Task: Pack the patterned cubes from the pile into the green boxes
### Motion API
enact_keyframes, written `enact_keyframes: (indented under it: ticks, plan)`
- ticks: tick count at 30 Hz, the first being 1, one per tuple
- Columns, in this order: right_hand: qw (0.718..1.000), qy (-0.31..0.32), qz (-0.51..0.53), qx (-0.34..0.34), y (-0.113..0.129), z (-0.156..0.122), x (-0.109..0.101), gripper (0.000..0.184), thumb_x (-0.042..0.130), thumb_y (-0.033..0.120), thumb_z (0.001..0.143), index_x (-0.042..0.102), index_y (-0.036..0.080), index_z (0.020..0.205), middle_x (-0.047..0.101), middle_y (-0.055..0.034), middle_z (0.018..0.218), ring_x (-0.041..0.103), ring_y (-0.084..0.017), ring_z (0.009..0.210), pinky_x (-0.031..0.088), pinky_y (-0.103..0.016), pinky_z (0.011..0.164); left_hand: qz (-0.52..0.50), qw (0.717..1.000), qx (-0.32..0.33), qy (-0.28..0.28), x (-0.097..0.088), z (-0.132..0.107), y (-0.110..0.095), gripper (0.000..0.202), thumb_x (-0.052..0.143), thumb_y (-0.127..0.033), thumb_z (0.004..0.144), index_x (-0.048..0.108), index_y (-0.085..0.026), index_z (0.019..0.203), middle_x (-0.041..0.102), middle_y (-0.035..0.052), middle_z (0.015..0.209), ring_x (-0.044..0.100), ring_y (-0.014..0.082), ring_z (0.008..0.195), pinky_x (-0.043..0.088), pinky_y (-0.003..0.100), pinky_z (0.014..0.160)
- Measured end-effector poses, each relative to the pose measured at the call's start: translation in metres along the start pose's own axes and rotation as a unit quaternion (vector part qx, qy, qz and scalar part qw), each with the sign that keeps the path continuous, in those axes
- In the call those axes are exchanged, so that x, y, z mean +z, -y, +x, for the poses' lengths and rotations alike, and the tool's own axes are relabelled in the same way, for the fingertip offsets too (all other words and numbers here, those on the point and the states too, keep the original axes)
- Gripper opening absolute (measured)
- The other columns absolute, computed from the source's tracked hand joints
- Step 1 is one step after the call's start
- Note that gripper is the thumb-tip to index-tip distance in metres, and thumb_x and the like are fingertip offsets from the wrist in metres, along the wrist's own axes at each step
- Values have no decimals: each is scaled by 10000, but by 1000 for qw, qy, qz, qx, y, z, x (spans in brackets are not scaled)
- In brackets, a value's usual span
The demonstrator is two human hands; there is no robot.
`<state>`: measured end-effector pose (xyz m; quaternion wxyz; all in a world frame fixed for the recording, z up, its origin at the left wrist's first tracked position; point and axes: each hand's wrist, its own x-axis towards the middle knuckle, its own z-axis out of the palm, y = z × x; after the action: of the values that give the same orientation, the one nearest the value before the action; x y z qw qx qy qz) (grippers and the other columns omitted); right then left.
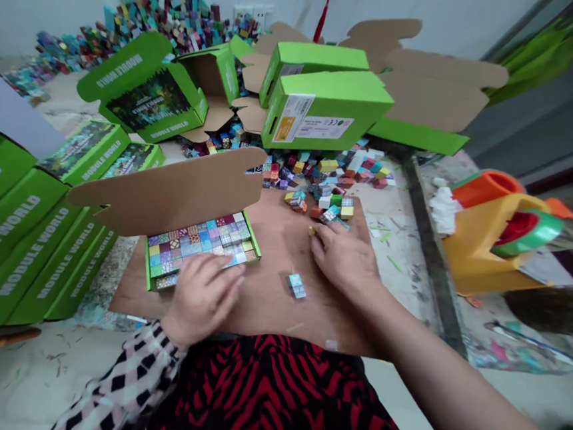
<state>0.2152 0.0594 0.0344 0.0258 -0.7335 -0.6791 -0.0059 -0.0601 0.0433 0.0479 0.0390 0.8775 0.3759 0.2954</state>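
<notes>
Our left hand (202,299) lies open on small coloured cubes (201,246) in a green cardboard box (251,238) at the brown wooden board's (283,295) left edge; our right hand (344,260) half curls, and we cannot tell if it grips a small yellow cube (311,231).

Our left hand (202,299) is at eight o'clock, palm down, with its fingers lying low and pointing to two o'clock. Our right hand (343,260) is at four o'clock, also palm down, with bent fingers (321,239) pointing to eleven o'clock. A checked sleeve (101,392) covers our left arm, and our right arm (430,370) is bare.
</notes>
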Motion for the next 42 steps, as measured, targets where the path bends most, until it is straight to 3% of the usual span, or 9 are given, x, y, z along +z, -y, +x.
enact_keyframes:
  ticks: [6, 9, 13, 20, 26, 30, 34, 39, 42]
  plan:
    - [984, 3, 171, -56, -9, -49, 4, 258, 433, 283, 911, 632, 202, 1053, 646, -53, 923, 596, -202, 850, 444, -307, 719, -177, 964, -29, 197, 45, 10, -50, 353, 483, -259, 914, 547, -161, 1247, 620, 98, 1066, 585, 215, 964, 489, 360, 853]
    - [982, 2, 182, -58, -8, -66, 11, 263, 447, 266, 896, 611, 175, 1080, 629, -78, 938, 584, -232, 908, 455, -354, 806, -157, 955, -87, 238, 63, 25, -58, 537, 578, -330, 854, 450, -123, 1333, 570, 115, 1082, 564, 253, 987, 497, 401, 865]
    - [973, 0, 224, -56, -12, -71, 14, 444, 530, 227, 803, 520, 154, 1241, 553, -122, 1078, 556, -258, 983, 472, -413, 850, -122, 955, -93, 253, 71, 38, -62, 433, 594, -301, 828, 549, -127, 1223, 562, 106, 1057, 564, 264, 955, 495, 416, 852]
    - [934, 89, 334, -94, -19, -62, 9, 399, 534, 120, 794, 561, 179, 1189, 555, -83, 1018, 567, -207, 931, 486, -374, 831, -187, 948, -110, 231, 65, 28, -52, 401, 612, -257, 794, 585, -137, 1175, 568, 86, 1025, 562, 237, 958, 485, 393, 879]
    - [906, 171, 373, -104, 23, -68, 1, 313, 635, 62, 729, 595, 163, 1023, 577, -55, 962, 558, -176, 870, 463, -315, 787, -206, 932, -141, 264, 40, 12, -45, 404, 580, -192, 789, 573, -161, 1192, 541, 57, 1002, 552, 206, 933, 486, 385, 873]
    - [883, 210, 405, -107, 43, -70, -4, 475, 656, 16, 688, 567, 163, 1131, 598, -50, 986, 558, -160, 841, 461, -293, 757, -216, 925, -157, 270, 35, 1, -42, 446, 558, -163, 786, 537, -181, 1231, 519, 50, 1008, 548, 199, 948, 484, 383, 885]
    - [866, 245, 422, -113, 24, -61, -10, 550, 671, 92, 705, 540, 179, 1232, 622, -36, 937, 568, -156, 777, 469, -290, 719, -212, 927, -158, 267, 38, -4, -41, 567, 645, -242, 755, 479, -205, 1297, 479, 72, 1114, 531, 234, 1037, 476, 415, 926]
    - [943, 42, 329, -23, -40, -9, -13, 367, 605, 261, 785, 608, 179, 1143, 588, -50, 885, 562, -173, 735, 472, -331, 730, -175, 940, -123, 266, 44, 0, -44, 369, 591, -257, 822, 541, -211, 1185, 490, 73, 1115, 548, 231, 1012, 486, 408, 904]
    - [966, -58, 246, 60, -70, 30, -10, 584, 678, 295, 697, 544, 185, 1255, 526, -80, 1028, 559, -186, 748, 472, -369, 767, -177, 941, -121, 261, 45, 1, -44, 284, 551, -221, 840, 553, -193, 1123, 527, 57, 1027, 570, 202, 912, 502, 375, 842]
